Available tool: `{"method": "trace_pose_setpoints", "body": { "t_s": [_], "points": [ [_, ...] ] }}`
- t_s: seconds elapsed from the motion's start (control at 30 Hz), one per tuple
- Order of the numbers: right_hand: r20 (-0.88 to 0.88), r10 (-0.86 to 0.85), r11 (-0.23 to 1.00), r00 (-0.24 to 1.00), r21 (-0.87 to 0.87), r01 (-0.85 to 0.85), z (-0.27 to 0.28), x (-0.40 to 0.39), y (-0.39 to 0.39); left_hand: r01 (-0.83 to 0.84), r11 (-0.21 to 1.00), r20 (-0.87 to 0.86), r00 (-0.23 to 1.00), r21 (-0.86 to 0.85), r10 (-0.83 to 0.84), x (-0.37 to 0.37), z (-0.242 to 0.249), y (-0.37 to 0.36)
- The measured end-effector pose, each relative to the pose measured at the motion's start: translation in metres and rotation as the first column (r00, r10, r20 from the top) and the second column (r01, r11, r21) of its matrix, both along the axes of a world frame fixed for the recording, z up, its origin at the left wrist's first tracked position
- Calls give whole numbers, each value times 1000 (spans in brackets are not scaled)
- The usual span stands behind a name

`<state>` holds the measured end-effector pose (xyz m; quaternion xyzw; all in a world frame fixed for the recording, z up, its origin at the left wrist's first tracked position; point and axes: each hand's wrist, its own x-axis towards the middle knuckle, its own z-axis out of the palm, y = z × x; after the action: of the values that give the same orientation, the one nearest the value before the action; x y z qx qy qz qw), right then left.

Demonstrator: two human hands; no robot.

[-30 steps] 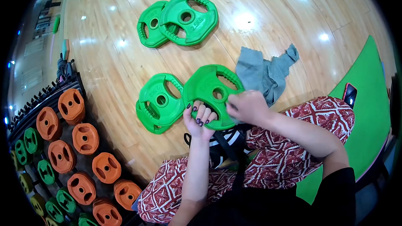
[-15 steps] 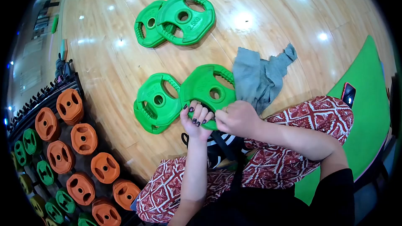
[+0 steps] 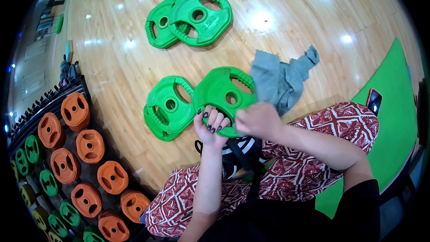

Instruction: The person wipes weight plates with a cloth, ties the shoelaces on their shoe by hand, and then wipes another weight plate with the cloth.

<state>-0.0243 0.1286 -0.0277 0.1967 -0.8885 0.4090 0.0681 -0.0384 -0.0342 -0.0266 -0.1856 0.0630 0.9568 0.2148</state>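
A green weight plate (image 3: pixel 214 87) leans tilted in front of me, its face toward me. My left hand (image 3: pixel 212 125), palm up with dark nails showing, has its fingers curled over the plate's near grip. Closed and blurred, my right hand (image 3: pixel 258 121) is at the plate's lower right edge; whatever its fingers hold is hidden. Left of this plate, another green weight plate (image 3: pixel 179 112) rests on top of one more. A crumpled grey cloth (image 3: pixel 280 83) lies on the floor, just beyond the right hand.
Farther off, two overlapping green plates (image 3: pixel 215 24) lie on the wooden floor (image 3: pixel 112 67). A rack on the left carries several orange plates (image 3: pixel 65 166) and green ones. At right, a phone (image 3: pixel 373 101) lies near my knee by a green mat (image 3: pixel 389 130).
My right fist has shifted slightly up and right along the plate's edge and is now blurred. The left hand keeps its hold on the plate.
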Motion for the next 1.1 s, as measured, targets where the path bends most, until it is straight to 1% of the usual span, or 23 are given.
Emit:
{"method": "trace_pose_setpoints", "body": {
  "t_s": [0.07, 0.1, 0.13, 0.2, 0.27, 0.3, 0.33, 0.4, 0.43, 0.5, 0.53, 0.57, 0.6, 0.63, 0.67, 0.73, 0.8, 0.83, 0.87, 0.93, 1.0, 1.07, 1.1],
  "points": [
    [50, -163, 977, 985, 146, 155, -13, -8, 7, 28, 999, -15, 999, 23, -28, 0, 0, 0],
    [36, -177, 968, 984, 186, 168, -12, -11, 10, 26, 1000, -13, 1000, 18, -25, 0, 1, 0],
    [34, -179, 967, 983, 188, 169, -11, -12, 11, 27, 999, -14, 1000, 20, -26, -1, 1, 1],
    [95, -239, 942, 966, 266, 206, -8, -14, 11, 15, 1000, -10, 1000, 7, -15, 0, 2, 2],
    [108, -348, 899, 931, 320, 299, -13, -26, 23, 14, 1000, -7, 1000, 17, -14, 1, 0, 1],
    [187, -399, 899, 898, 271, 343, -11, -34, 34, 15, 1000, -11, 1000, 25, -14, 0, 0, 1],
    [180, -460, 867, 870, 301, 396, -9, -42, 43, 14, 1000, -13, 1000, 25, -14, 0, 0, 0],
    [94, -528, 832, 844, 255, 493, 4, -51, 57, 18, 999, -20, 1000, 27, -18, 0, -1, 0],
    [91, -527, 832, 845, 257, 491, 10, -53, 57, 16, 999, -21, 1000, 31, -15, 0, 0, 0],
    [30, -475, 864, 880, 209, 459, 23, -50, 50, 6, 1000, -21, 1000, 24, -5, 0, 0, 2],
    [53, -387, 904, 921, 221, 367, 23, -40, 40, 10, 1000, -20, 1000, 29, -9, 0, 0, 3],
    [-19, -330, 921, 944, 215, 326, 22, -28, 26, 0, 1000, -2, 1000, 14, 0, 0, 1, 3],
    [79, -293, 901, 953, 356, 247, 28, -15, 10, -9, 1000, 16, 1000, -3, 9, 0, 1, 3],
    [-119, -14, 965, 993, 259, 44, 22, -5, 3, -3, 1000, 4, 1000, -29, 4, 1, 1, 2],
    [-43, -105, 994, 994, -27, 104, 21, 6, -12, -1, 999, 6, 1000, -33, 1, 1, 1, 1],
    [-19, -92, 996, 996, 5, 92, 18, 9, -12, 5, 999, 6, 1000, -36, -4, 0, 0, 0],
    [25, -117, 981, 993, 160, 111, 5, 5, -1, -19, 998, 9, 1000, -60, 19, 1, 0, 0],
    [45, -169, 969, 985, 190, 157, -6, 2, 2, -4, 999, -10, 1000, -36, 4, 1, 0, 0],
    [41, -168, 969, 985, 192, 157, -14, -2, 6, 15, 1000, -28, 999, -12, -15, 1, 0, 1],
    [-78, -276, 931, 958, 227, 287, -21, -9, 12, 15, 1000, -27, 1000, -25, -16, 0, 1, 2],
    [-78, -283, 928, 956, 228, 293, -15, -8, 7, 13, 1000, -22, 1000, -19, -14, 0, 0, 1],
    [182, -122, 976, 976, 202, 85, 7, 0, 0, -5, 999, 7, 1000, -31, 5, 0, 3, 3],
    [129, -49, 988, 990, 154, 29, 11, 5, -5, -24, 999, 35, 999, -42, 25, 0, 4, 4]
  ]
}}
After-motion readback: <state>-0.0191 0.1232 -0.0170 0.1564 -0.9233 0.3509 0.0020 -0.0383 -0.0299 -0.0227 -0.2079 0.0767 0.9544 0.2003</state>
